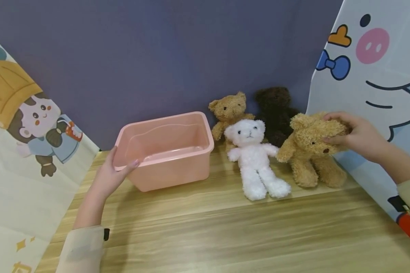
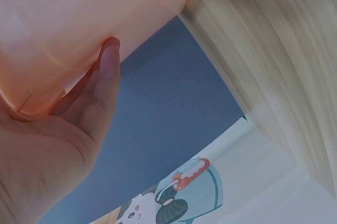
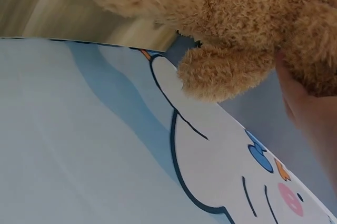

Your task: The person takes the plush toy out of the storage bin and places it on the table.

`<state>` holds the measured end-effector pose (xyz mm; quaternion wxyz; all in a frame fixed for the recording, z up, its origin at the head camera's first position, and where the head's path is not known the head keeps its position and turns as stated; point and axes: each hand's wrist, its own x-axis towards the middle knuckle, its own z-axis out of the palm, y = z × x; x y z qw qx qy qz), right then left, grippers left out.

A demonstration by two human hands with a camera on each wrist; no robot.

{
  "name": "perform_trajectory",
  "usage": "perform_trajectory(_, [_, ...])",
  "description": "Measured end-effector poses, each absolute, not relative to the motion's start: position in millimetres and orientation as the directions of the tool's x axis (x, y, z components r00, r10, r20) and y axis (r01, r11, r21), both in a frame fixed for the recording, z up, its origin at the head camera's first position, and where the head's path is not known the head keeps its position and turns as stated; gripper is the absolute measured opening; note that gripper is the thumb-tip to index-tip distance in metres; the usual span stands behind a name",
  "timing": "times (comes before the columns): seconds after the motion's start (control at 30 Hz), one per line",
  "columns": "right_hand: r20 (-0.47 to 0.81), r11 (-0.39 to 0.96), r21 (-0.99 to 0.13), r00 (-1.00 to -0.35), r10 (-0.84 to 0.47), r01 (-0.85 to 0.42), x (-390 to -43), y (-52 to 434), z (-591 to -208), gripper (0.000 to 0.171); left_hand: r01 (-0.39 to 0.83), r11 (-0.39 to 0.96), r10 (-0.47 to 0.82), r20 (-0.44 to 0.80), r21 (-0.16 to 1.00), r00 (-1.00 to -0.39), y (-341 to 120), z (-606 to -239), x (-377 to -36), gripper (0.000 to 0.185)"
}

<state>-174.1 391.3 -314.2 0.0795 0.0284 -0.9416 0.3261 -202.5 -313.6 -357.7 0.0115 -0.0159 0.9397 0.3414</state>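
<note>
A pink plastic bin [image 1: 171, 170] stands on the wooden table, its inside bare in the head view. My left hand [image 1: 111, 172] grips its left front corner, thumb over the rim and fingers along the outer side; the left wrist view shows those fingers [image 2: 100, 87] against the wall. At the right, my right hand [image 1: 362, 136] holds a golden-brown teddy bear [image 1: 307, 159] by the head. In the right wrist view the bear's fur [image 3: 247, 13] fills the top, and part of the hand is hidden behind it. Beside that bear lies a white teddy bear [image 1: 256, 163], face up.
Behind the white bear sit a tan teddy bear [image 1: 229, 108] and a dark brown teddy bear [image 1: 275, 110], against the blue-grey back panel [image 1: 157, 57]. Printed cloth panels bound the left [image 1: 20, 189] and right [image 1: 358, 94] sides. The wooden table [image 1: 225, 235] extends toward the front.
</note>
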Motion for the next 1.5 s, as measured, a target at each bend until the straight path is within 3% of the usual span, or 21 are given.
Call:
perform_trajectory(0.2, [0.083,0.807,-0.585,-0.996,-0.033,-0.076,-188.8,390.8,-322.3,0.070,-0.041,0.756,-0.027,-0.031,0.653,-0.999,-313.8,-358.9,-201.9,0.119])
perform_trajectory(0.33, [0.017,0.774,-0.631,-0.998,-0.057,-0.054,-201.3,390.2,-326.6,0.079,-0.052,0.751,-0.036,-0.037,0.659,-0.999,-313.7,-359.7,-200.3,0.119])
perform_trajectory(0.43, [0.024,0.736,-0.673,-0.997,-0.071,-0.069,-209.8,388.7,-331.9,0.076,-0.053,0.750,-0.037,-0.038,0.659,-0.999,-313.8,-360.3,-199.9,0.119])
perform_trajectory(0.63, [0.067,0.749,-0.649,-0.991,-0.113,-0.129,-221.3,381.4,-339.4,0.071,-0.042,0.747,-0.035,-0.024,0.664,-0.999,-313.6,-360.5,-200.9,0.119])
perform_trajectory(0.93, [-0.095,0.749,-0.663,-0.994,-0.058,0.020,-247.1,371.4,-333.1,0.075,-0.035,0.738,-0.036,-0.012,0.673,-0.999,-314.3,-360.3,-201.5,0.117])
perform_trajectory(1.2, [-0.222,0.563,-0.809,-0.975,-0.031,0.166,-280.3,369.5,-339.2,0.080,-0.038,0.725,-0.047,-0.005,0.688,-0.999,-315.4,-364.3,-198.1,0.117])
perform_trajectory(1.5, [-0.274,0.499,-0.837,-0.961,-0.027,0.225,-285.7,369.4,-335.2,0.085,-0.028,0.716,-0.035,-0.004,0.697,-0.999,-313.1,-363.8,-198.4,0.116])
